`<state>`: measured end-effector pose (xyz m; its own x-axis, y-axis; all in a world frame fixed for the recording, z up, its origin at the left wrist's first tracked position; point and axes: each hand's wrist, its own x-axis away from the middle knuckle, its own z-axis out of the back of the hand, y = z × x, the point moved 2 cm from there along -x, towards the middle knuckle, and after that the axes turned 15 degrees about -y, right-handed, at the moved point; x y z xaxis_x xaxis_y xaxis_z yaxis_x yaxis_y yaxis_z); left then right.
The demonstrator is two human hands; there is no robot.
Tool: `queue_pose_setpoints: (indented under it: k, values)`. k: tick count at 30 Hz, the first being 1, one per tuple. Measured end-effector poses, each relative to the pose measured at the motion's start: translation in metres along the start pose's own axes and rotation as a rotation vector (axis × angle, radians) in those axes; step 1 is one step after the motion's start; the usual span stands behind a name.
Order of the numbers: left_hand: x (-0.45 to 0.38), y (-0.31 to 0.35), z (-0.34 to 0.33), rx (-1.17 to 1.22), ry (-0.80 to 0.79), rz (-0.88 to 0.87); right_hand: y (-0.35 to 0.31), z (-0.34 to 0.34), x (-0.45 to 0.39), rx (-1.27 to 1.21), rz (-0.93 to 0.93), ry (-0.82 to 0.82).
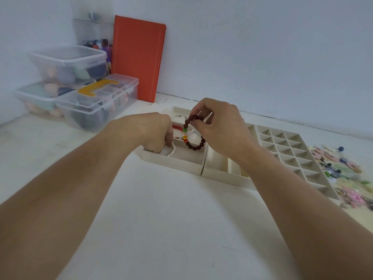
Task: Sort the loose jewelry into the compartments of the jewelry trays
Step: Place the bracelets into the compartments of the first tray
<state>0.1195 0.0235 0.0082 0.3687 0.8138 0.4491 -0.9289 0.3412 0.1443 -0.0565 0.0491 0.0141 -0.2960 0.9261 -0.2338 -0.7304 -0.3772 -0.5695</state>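
A dark brown bead bracelet [194,147] with green, yellow and orange beads hangs from my right hand [218,126], pinched at its top above the left cream tray [181,165]. Its lower loop dips into that tray's near right compartment. My left hand [155,132] reaches down into the near left compartment, fingers closed on a white pearl bracelet [172,151]. A red piece [176,127] lies in a farther compartment. To the right stand a second cream tray [222,176] and a grid tray [290,150] of small square cells.
A pile of loose colourful jewelry [347,174] lies right of the grid tray. Clear plastic boxes [80,93] are stacked at the back left. An orange-red book [137,57] leans on the wall. White tabletop [161,219] stretches in front.
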Motion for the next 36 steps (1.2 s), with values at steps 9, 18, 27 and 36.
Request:
queue_pose_setpoints:
  k: [9, 18, 27, 36]
  values:
    - [0.002, -0.002, 0.0, 0.02, 0.061, 0.038, 0.001, -0.001, -0.001, -0.018, 0.003, -0.013]
    - [-0.003, -0.003, 0.001, 0.106, 0.094, -0.002, 0.008, -0.011, -0.001, -0.015, -0.056, -0.161]
    - [-0.002, 0.003, 0.001, 0.183, 0.116, -0.082, 0.012, -0.012, 0.0, 0.04, -0.121, -0.279]
    - [-0.007, 0.004, 0.0, 0.219, 0.176, -0.086, 0.012, -0.012, 0.001, 0.165, -0.159, -0.323]
